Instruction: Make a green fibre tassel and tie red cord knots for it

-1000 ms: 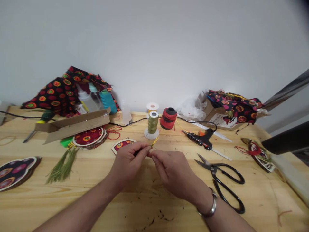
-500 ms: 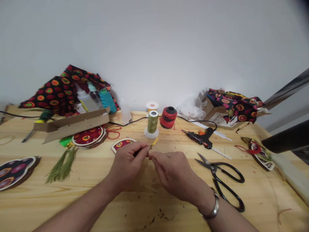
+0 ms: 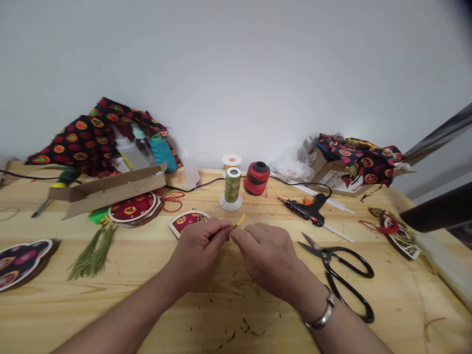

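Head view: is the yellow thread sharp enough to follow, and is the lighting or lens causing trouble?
Head view: the yellow thread is visible but thin and slightly soft; lighting is even, without strong glare, leaving faint shadows under the left hand and right hand; the wide lens bows the table; a dark blur shades the top right corner.

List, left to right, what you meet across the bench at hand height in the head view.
Patterned plaque → green tassel → left hand → yellow cord → right hand → black-handled scissors
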A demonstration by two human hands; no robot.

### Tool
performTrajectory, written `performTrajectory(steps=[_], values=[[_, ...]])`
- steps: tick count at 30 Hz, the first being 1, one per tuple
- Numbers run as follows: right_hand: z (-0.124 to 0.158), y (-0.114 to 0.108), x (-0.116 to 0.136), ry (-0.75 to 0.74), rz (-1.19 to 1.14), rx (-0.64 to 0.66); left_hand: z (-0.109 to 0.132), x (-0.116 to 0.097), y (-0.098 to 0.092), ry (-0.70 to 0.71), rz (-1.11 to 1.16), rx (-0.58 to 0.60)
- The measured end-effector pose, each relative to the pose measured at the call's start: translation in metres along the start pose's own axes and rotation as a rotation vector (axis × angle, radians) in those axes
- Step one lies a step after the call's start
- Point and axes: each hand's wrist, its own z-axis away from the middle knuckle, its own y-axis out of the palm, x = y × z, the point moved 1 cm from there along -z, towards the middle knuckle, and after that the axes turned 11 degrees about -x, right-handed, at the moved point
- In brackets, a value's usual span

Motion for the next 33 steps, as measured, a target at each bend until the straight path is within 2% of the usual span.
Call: performTrajectory(steps=[6,11,14,18,22,25,28,33], values=[[-0.003,-0.006,-0.009,0.072,-0.120,-0.076,0.000,-0.006,0.000,0.054,0.040,0.136],[-0.007,-0.004,-0.021,0.314,-0.482,-0.081,0.001,-0.011,0.000,0.007,0.171,0.204],[-0.010,0.002,-0.026,0.490,-0.753,-0.073,0.001,-0.013,-0.003,-0.075,0.277,0.204],[-0.013,0.011,-0.026,0.752,-1.043,-0.044,0.000,-0.012,-0.004,-0.242,0.405,0.141],[-0.013,0.015,-0.020,0.948,-1.182,-0.036,0.001,-0.008,-0.002,-0.423,0.582,0.132],[-0.012,0.016,-0.017,1.031,-1.274,-0.076,0.001,-0.004,0.000,-0.510,0.694,0.119],[-0.011,0.016,-0.015,1.074,-1.330,-0.108,0.000,-0.001,0.002,-0.536,0.751,0.108],[-0.012,0.014,-0.013,1.026,-1.297,-0.143,0.000,-0.001,0.003,-0.557,0.765,0.109]])
